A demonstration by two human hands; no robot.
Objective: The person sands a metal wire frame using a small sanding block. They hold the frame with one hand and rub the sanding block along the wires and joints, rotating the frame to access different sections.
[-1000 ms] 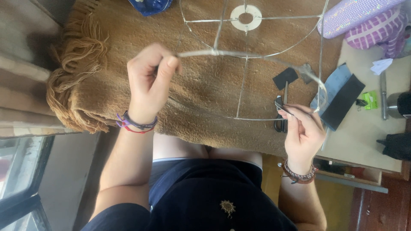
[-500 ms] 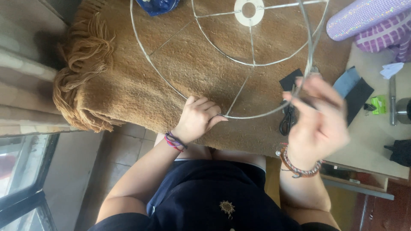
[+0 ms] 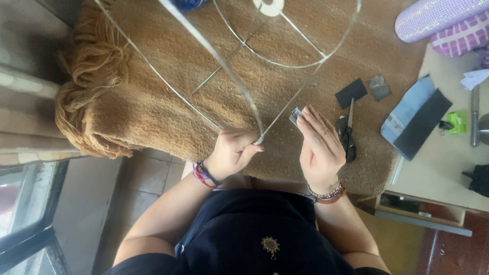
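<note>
Brown fringed rug (image 3: 153, 97) across upper and centre frame, fringe bunched at left edge. Pale table (image 3: 443, 168) at right edge of frame.

Wire lampshade frame (image 3: 285, 63) on the rug, upper centre; large outer ring sweeping from upper left down to lower centre, smaller ring with white hub (image 3: 270, 6) at top edge. Long axis hard to fix: the hub sits at the top edge and the big ring lies nearest the body, so apparently running top-to-bottom of frame, hub end pointing away. Struts radiating from hub toward lower centre.

Blue-and-black folded cloth (image 3: 417, 119) at right, over the table edge. Pink checked fabric (image 3: 458, 38) in upper right corner.

Left hand (image 3: 232, 153), lower centre: fingers curled closed round the outer ring where a strut meets it. Right hand (image 3: 321, 147), just right of it: fingers nearly straight, thumb and fingertips pinched on a small grey rectangular piece (image 3: 295, 116), held near the strut; touching or not cannot be told.

Black-handled scissors (image 3: 348, 130) flat on rug, just beside right hand, blades pointing to top of frame. Two small dark patches (image 3: 351, 92) above them.
</note>
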